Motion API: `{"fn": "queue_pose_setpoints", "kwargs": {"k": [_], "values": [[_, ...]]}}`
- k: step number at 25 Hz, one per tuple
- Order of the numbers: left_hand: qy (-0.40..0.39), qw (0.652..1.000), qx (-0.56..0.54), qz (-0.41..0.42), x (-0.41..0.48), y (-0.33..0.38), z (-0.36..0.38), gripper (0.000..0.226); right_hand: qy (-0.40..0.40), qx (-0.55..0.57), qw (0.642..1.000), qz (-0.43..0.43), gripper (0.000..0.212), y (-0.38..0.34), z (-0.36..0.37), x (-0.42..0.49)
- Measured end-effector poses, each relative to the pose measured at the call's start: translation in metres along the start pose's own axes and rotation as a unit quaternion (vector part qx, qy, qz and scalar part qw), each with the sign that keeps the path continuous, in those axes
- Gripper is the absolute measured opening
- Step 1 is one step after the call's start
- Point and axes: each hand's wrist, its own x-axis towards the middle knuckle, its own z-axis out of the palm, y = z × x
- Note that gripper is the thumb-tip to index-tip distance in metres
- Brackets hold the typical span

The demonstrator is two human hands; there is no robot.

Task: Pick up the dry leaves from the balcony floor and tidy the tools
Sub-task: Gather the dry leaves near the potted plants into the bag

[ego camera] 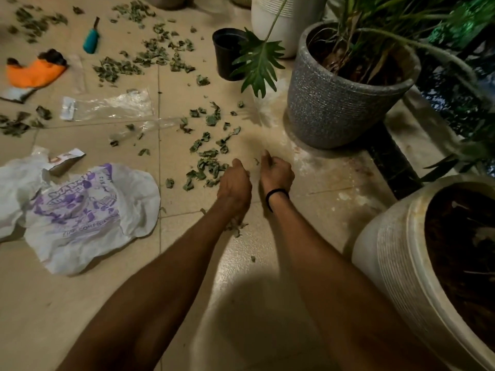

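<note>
I see plastic bag [88, 210] at 9 o'clock | dry leaves [206, 167] strewn on floor [80, 303], 10 to 12 o'clock | left hand [234, 187] cupped round some | right hand [277, 174] curled, contents unclear | grey pot [345, 103] at 1 o'clock

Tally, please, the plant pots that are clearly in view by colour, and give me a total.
White: 2, the white ribbed pot at lower right and the tall white pot at the top
Grey: 1, the grey speckled pot
Black: 1, the small black pot
Total: 4; cut-off shapes along the top edge are not counted.
</note>
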Motion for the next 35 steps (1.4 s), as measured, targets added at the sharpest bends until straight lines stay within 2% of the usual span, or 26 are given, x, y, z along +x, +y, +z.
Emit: {"fn": "queue_pose_setpoints", "kwargs": {"k": [2,5,8,11,14,17,19,20,22,25,27,30,32,35], "values": [[-0.004,0.993,-0.107,-0.043,0.016,-0.007,-0.013,0.026,-0.031,-0.074,0.994,-0.078,0.026,0.0,0.011,0.008],[0.003,0.965,-0.258,-0.047,0.023,-0.013,-0.036,0.02,-0.052,-0.113,0.985,-0.12,0.019,0.006,0.022,0.01],[0.032,0.949,-0.309,-0.051,0.024,-0.018,-0.047,0.024,-0.013,-0.183,0.972,-0.146,0.018,0.01,0.029,0.004],[0.041,0.946,-0.318,-0.041,0.02,-0.029,-0.047,0.035,-0.008,-0.136,0.986,-0.095,0.017,0.008,0.024,-0.002],[0.015,0.957,-0.287,-0.045,0.01,-0.035,-0.041,0.044,0.024,-0.026,0.999,-0.003,0.027,0.011,0.005,-0.001],[0.003,0.983,-0.182,-0.029,0.007,-0.029,-0.036,0.047,0.052,0.058,0.994,0.079,0.062,0.02,-0.022,0.002],[-0.008,0.991,-0.132,-0.012,0.011,-0.019,-0.03,0.033,0.067,0.097,0.985,0.123,0.083,0.028,-0.033,-0.001],[-0.011,0.994,-0.111,0.004,0.012,-0.013,-0.027,0.026,0.077,0.115,0.981,0.14,0.085,0.033,-0.035,-0.001],[0.001,0.996,-0.06,0.063,0.015,-0.002,-0.016,0.028,0.09,0.115,0.978,0.151,0.075,0.041,-0.04,-0.001],[0.027,0.994,-0.007,0.109,0.019,0.007,0.007,0.005,0.085,0.063,0.987,0.124,0.042,0.048,-0.045,-0.004],[0.039,0.996,-0.024,0.081,0.021,0.007,0.022,0.014,0.076,0.034,0.995,0.062,0.029,0.052,-0.045,-0.005],[0.085,0.994,-0.035,0.06,0.02,0.012,0.028,0.019,0.048,-0.041,0.997,-0.035,0.023,0.059,-0.04,-0.004],[0.087,0.995,-0.026,0.045,0.021,0.016,0.027,0.017,0.027,-0.089,0.995,-0.047,0.023,0.062,-0.035,-0.002],[0.063,0.998,-0.028,0.009,0.024,0.016,0.021,0.016,0.025,-0.058,0.997,-0.039,0.018,0.057,-0.032,0.001]]}}
